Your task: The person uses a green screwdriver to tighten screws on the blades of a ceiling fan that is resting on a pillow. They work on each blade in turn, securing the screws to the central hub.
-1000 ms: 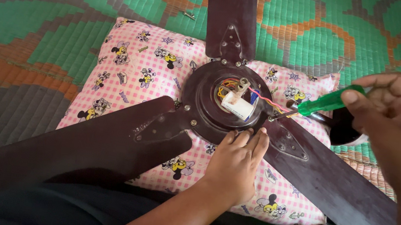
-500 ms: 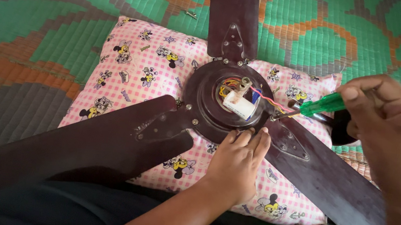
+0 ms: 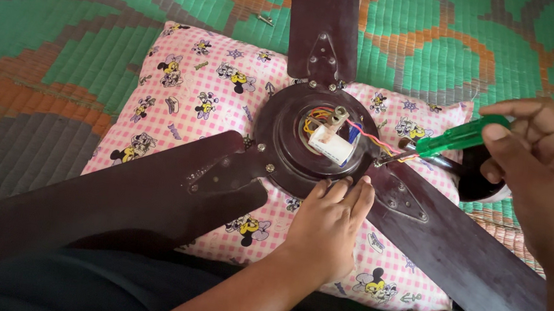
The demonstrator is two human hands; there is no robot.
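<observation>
A dark brown ceiling fan lies on a pink patterned pillow. Its round motor hub is open, showing a white capacitor and coloured wires. My left hand rests flat against the near rim of the hub, fingers together. My right hand grips a green-handled screwdriver, whose tip touches a screw at the hub's right edge, where a blade bracket joins. Three blades spread out: one far, one near left, one near right.
The pillow sits on a woven green, orange and grey floor mat. A small loose screw lies on the mat beyond the pillow. A dark round part rests behind the screwdriver on the right.
The right hand with the screwdriver has shifted slightly and rotated at the same screw. The left hand stays on the hub rim.
</observation>
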